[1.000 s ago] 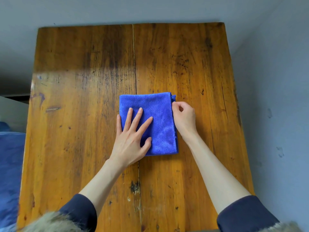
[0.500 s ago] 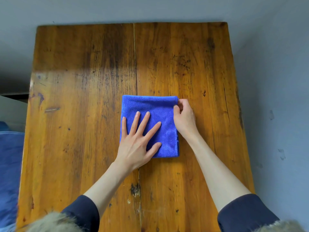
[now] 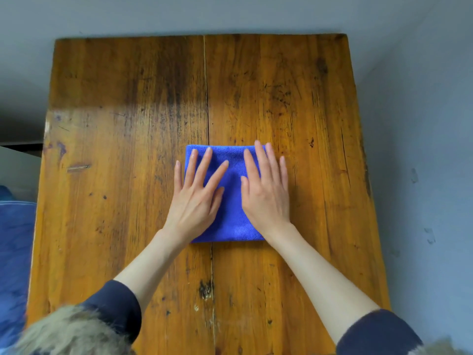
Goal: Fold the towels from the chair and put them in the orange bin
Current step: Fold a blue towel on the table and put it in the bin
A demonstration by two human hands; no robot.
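A folded blue towel (image 3: pixel 231 213) lies flat in the middle of the wooden table (image 3: pixel 128 149). My left hand (image 3: pixel 197 198) rests palm down on the towel's left half, fingers spread, with the little finger over the table. Palm down on the right half lies my right hand (image 3: pixel 266 193), fingers spread and covering the towel's right edge. Neither hand grips the cloth. No orange bin and no chair show in the view.
More blue fabric (image 3: pixel 14 257) shows past the table's left edge, partly cut off by the frame. A grey wall (image 3: pixel 422 149) runs close along the table's right side. Bare wood surrounds the towel on every side.
My right hand let go of the towel's right edge and now lies flat on it. My left hand slid a little up and left. The towel looks squared.
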